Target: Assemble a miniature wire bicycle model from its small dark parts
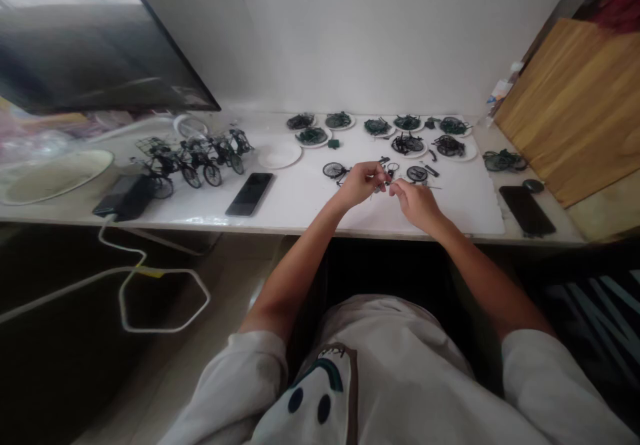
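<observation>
My left hand [366,181] and my right hand [414,201] meet over the white sheet, fingertips pinched close together. Between them is a small dark part [388,179], too small to name and partly covered by the fingers. Left of my left hand lies a miniature bicycle wheel [333,170] with thin dark pieces by it. Beyond my right hand is another small wheel [417,173], with a short dark bar [431,171] beside it. More little dark parts [393,167] lie just behind my fingers.
Several assembled model bicycles [193,158] stand at the left, near a white plate [280,155], a phone [250,194] and a black power adapter [125,196]. Plates of dark parts [339,121] line the back. At right lie another phone [527,210] and a wooden board [575,111].
</observation>
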`<action>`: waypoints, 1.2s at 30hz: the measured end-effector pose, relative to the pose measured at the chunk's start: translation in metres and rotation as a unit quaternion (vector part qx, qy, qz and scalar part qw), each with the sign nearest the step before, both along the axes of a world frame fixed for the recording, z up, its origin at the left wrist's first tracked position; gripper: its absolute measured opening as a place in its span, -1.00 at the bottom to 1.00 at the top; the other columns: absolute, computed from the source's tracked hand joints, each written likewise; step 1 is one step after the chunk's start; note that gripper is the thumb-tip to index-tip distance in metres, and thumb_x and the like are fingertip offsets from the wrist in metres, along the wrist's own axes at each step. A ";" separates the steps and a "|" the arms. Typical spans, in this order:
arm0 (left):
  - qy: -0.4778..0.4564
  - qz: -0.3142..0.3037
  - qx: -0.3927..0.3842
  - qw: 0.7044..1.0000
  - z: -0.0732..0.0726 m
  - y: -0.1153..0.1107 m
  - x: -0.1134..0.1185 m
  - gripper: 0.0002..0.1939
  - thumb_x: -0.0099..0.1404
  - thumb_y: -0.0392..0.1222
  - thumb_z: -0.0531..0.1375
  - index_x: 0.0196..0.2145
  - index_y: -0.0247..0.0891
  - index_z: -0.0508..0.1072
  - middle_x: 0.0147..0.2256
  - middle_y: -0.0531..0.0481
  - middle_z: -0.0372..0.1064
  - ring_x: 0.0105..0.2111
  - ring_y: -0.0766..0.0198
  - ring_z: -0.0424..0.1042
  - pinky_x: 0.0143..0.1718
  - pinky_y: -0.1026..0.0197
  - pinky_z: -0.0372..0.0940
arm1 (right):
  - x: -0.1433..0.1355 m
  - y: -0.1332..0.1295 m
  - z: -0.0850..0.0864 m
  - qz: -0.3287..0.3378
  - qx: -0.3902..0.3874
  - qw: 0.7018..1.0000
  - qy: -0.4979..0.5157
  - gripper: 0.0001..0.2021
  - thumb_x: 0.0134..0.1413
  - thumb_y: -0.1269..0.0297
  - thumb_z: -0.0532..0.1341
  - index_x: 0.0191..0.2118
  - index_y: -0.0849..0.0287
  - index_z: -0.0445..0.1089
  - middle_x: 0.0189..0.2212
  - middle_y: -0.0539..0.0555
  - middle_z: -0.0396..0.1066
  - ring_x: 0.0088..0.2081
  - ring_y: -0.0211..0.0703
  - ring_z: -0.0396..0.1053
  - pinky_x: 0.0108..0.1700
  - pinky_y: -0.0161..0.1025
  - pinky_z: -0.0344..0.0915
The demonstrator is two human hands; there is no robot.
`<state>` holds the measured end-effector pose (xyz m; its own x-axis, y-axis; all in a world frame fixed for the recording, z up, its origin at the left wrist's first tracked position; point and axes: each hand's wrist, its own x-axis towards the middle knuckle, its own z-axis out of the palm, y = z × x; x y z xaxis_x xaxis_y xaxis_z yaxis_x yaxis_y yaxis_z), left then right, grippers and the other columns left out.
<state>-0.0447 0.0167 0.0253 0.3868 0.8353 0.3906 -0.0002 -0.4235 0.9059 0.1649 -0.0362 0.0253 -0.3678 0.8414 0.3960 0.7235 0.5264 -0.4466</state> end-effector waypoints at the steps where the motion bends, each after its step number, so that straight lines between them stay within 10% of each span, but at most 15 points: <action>1: -0.001 0.003 0.004 1.000 0.000 0.000 0.000 -0.85 0.39 -0.29 0.29 -0.38 -0.33 0.48 -0.38 -0.07 0.55 -0.43 0.34 0.55 -0.34 0.29 0.39 | 0.001 -0.001 0.002 0.011 -0.011 1.000 0.015 -0.69 0.53 0.21 0.04 -0.17 0.11 0.50 -0.31 0.11 0.60 -0.37 -0.09 0.40 -0.24 -0.20 0.13; 7: 0.005 -0.010 0.015 1.000 0.002 -0.003 -0.001 -0.87 0.35 -0.33 0.30 -0.38 -0.33 0.51 -0.43 -0.03 0.51 -0.44 0.34 0.54 -0.33 0.27 0.40 | 0.003 0.000 0.012 0.094 -0.141 0.972 0.164 -0.46 0.51 -0.23 0.06 -0.30 0.13 0.43 -0.57 -0.06 0.22 -0.49 -0.20 0.12 -0.37 -0.24 0.06; 15: 0.024 -0.055 0.009 0.998 -0.002 0.001 -0.001 -0.81 0.36 -0.24 0.36 -0.40 -0.34 0.50 -0.39 -0.08 0.55 -0.40 0.31 0.60 -0.30 0.27 0.41 | 0.019 0.013 0.013 0.159 -0.504 0.791 0.307 -0.57 0.33 -0.20 0.33 -0.26 0.07 0.30 -0.61 -0.28 -0.16 -0.59 -0.37 -0.33 -0.59 -0.35 -0.28; 24: 0.061 -0.050 -0.007 0.997 0.000 0.002 -0.007 -0.65 0.43 0.03 0.36 -0.26 -0.38 0.61 -0.39 -0.18 0.62 -0.40 0.30 0.55 -0.38 0.32 0.33 | 0.008 0.005 0.015 0.066 -0.193 0.961 0.187 -0.57 0.37 -0.13 0.25 -0.28 0.17 0.53 -0.49 -0.03 0.30 -0.43 -0.22 0.15 -0.36 -0.25 0.09; 36: 0.034 -0.085 -0.064 0.994 0.015 -0.006 -0.012 -0.46 0.42 0.28 0.37 -0.17 -0.36 0.61 -0.39 -0.08 0.55 -0.61 0.49 0.18 -0.60 0.34 0.07 | 0.006 0.000 0.011 0.043 0.076 0.994 0.062 -0.61 0.53 0.00 0.16 -0.17 0.12 0.63 -0.39 0.07 0.53 -0.40 -0.14 0.29 -0.25 -0.18 0.17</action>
<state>-0.0564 0.0111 0.0400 0.5482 0.7972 0.2531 0.0020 -0.3039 0.9527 0.1708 -0.0358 0.0363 -0.3755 0.7366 0.5625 0.6179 0.6514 -0.4404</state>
